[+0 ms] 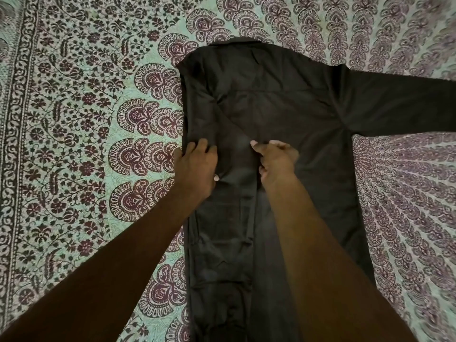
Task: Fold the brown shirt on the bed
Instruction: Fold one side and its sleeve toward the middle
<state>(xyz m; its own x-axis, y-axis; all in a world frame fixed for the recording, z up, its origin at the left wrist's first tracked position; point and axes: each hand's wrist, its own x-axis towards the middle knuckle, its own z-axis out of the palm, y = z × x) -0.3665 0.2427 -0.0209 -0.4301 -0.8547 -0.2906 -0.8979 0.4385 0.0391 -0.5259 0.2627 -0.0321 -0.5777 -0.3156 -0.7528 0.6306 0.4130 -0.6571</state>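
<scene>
The dark brown shirt (283,99) lies back-up on the bed, collar at the far end. Its left side and sleeve are folded in over the body, running down toward me. The right sleeve (399,104) stretches out flat to the right. My left hand (197,166) rests on the folded left edge, fingers spread on the cloth. My right hand (274,159) sits at the inner edge of the folded part, fingers curled and pinching the fabric there.
The bed is covered by a green sheet (74,119) with dark purple floral and peacock-feather print, its patterned border along the left side. Sheet shows on both sides of the shirt.
</scene>
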